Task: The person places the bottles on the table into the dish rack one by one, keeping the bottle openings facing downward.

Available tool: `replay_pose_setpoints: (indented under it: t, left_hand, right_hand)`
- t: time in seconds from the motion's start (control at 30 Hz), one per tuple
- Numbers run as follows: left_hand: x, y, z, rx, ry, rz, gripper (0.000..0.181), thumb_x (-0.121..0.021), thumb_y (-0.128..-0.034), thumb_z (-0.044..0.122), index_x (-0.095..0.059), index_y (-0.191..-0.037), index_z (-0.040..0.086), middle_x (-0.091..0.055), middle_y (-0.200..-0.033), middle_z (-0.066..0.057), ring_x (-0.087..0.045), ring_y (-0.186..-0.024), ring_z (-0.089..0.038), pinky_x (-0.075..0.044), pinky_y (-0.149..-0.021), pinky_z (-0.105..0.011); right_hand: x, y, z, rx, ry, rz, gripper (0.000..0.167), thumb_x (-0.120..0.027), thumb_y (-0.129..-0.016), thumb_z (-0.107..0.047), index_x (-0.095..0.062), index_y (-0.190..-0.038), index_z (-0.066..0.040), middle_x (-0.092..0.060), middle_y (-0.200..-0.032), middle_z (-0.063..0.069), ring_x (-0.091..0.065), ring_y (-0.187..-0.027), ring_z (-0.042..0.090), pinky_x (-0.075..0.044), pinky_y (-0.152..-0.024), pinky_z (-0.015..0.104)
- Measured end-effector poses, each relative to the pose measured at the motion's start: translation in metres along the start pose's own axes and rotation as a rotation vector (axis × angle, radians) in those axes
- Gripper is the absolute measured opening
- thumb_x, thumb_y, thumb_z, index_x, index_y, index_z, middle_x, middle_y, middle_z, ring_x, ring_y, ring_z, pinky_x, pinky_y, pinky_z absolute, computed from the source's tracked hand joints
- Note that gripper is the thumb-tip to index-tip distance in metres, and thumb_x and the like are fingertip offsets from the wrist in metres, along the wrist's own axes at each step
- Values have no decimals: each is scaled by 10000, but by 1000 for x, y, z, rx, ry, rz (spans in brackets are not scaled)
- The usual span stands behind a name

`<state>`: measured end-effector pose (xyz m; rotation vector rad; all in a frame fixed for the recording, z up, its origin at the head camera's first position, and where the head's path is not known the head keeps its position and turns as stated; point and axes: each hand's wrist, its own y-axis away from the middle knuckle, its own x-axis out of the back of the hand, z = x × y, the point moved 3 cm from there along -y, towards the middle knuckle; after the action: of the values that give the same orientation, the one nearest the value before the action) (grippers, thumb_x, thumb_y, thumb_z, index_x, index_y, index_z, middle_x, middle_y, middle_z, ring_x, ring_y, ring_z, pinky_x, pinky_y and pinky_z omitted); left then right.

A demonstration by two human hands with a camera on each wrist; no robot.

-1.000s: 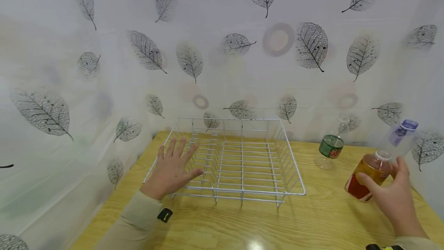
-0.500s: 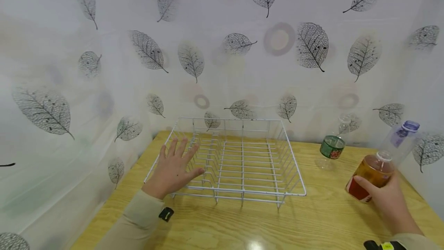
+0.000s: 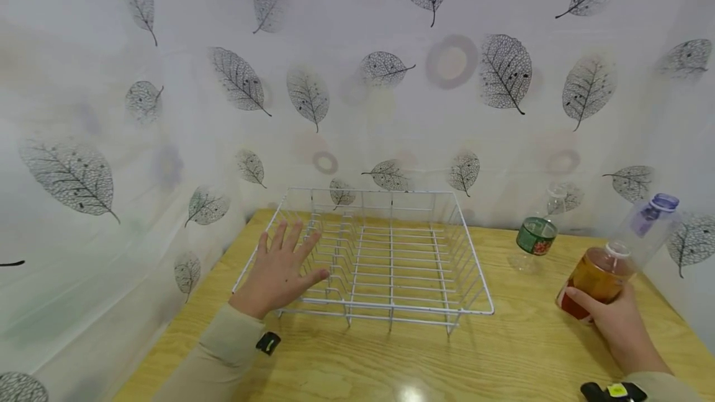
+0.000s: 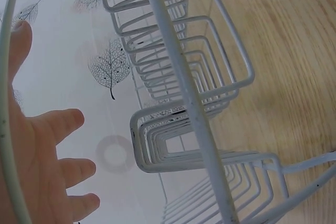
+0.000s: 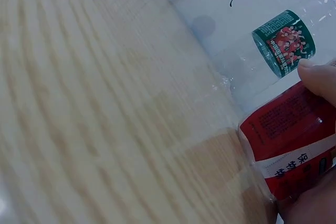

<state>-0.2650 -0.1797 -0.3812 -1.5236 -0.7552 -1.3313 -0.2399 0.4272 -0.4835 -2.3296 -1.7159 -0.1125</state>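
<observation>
My right hand [image 3: 620, 324] grips a clear plastic bottle [image 3: 599, 278] with a red and amber label, its thumb across the front. That bottle leans slightly over the wooden table, its white-ringed neck upward. In the right wrist view, the red label [image 5: 294, 135] shows close by, partly covered by fingers. My left hand [image 3: 279, 275] is spread over the left side of a white wire dish rack [image 3: 391, 309]. The left wrist view shows its straight fingers beside the rack's wires [image 4: 194, 114]; whether they touch is unclear.
A clear bottle with a green label [image 3: 536, 236] stands behind the held one. Another clear bottle with a purple neck [image 3: 663, 202] is at the far right, partly hidden. The wooden table [image 3: 357, 365] meets a leaf-patterned curtain [image 3: 357, 129] at the back and sides.
My right hand has shifted lower around the red and amber bottle, its thumb sliding down and left. The bottle stays in nearly the same spot. My left hand has barely moved.
</observation>
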Motion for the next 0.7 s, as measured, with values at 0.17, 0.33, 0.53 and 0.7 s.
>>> replay_pose_setpoints:
  t: [0.17,0.33,0.53,0.7]
  left_hand:
    - [-1,0,0,1,14,-9,833,-510,-955,681,-305,-1617,221,-181,-1650,-211,-61,-1504,-470,-65,-1127,-737]
    - [-2,0,-1,4,27,-16,827,-504,-957,683,-313,-1614,218,-166,-1655,-203,-48,-1507,-463,-53,-1128,-735]
    - [-2,-1,-1,0,27,-13,823,-503,-960,680,-293,-1620,236,-176,-1652,-206,-57,-1506,-464,-63,-1127,-736]
    - [-3,-1,-2,3,23,-11,824,-494,-960,684,-301,-1618,227,-177,-1651,-209,-65,-1506,-464,-72,-1124,-740]
  right_hand:
    - [-3,1,4,-13,173,12,732,-733,-953,-279,-260,-1501,-392,-452,-1276,-156,-420,-1088,-43,-348,-830,24]
    - [-5,1,4,-39,234,12,804,-723,-954,-343,-202,-1565,-306,-413,-1381,6,-403,-1153,13,-315,-929,33]
    - [-6,0,1,-42,246,25,808,-729,-951,-338,-203,-1560,-261,-427,-1313,-98,-403,-1129,-13,-318,-928,34]
    - [-10,3,-5,-60,217,22,881,-711,-962,-344,-101,-1598,-336,-372,-1488,51,-366,-1335,164,-254,-1131,183]
